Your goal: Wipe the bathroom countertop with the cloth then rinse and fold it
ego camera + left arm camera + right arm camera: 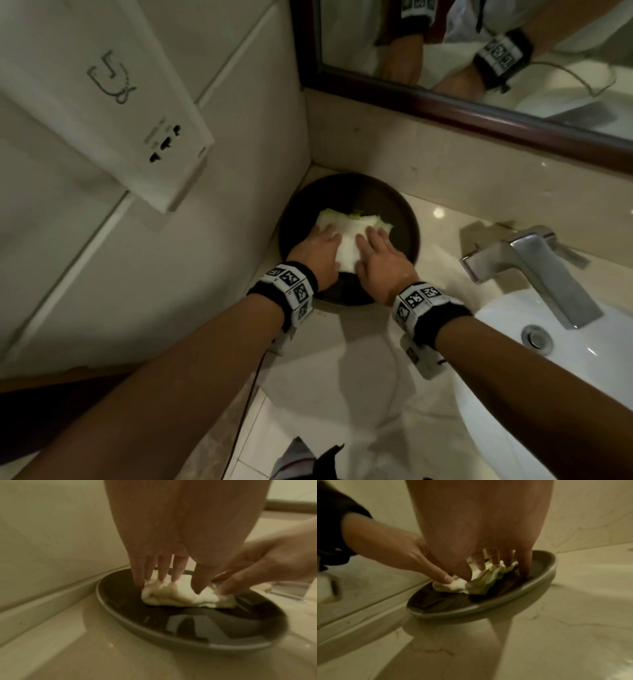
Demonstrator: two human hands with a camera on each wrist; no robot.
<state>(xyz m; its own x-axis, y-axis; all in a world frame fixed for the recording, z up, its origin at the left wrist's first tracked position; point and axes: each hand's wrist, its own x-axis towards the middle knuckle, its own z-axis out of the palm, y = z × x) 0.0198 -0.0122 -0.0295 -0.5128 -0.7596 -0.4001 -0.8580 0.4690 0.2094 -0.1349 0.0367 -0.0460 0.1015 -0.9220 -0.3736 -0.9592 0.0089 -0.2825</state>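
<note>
1. On the dark round tray (404, 219), which sits in the bench (445, 219) corner, lies the folded cloth (346, 236), white with a green edge on its far side.
2. Left hand (317, 255) rests on the cloth's left side, fingers (163, 568) straight and spread, tips pressing into the fabric, nothing gripped.
3. Right hand (378, 260) lies on the cloth's right side, fingers (494, 558) extended onto the green edge, likewise flat and not clenched.
4. Right of the tray stands a chrome tap (534, 270) over a white basin (582, 383).
5. Behind the tray, a dark-framed mirror (445, 99) hangs above the bench.
</note>
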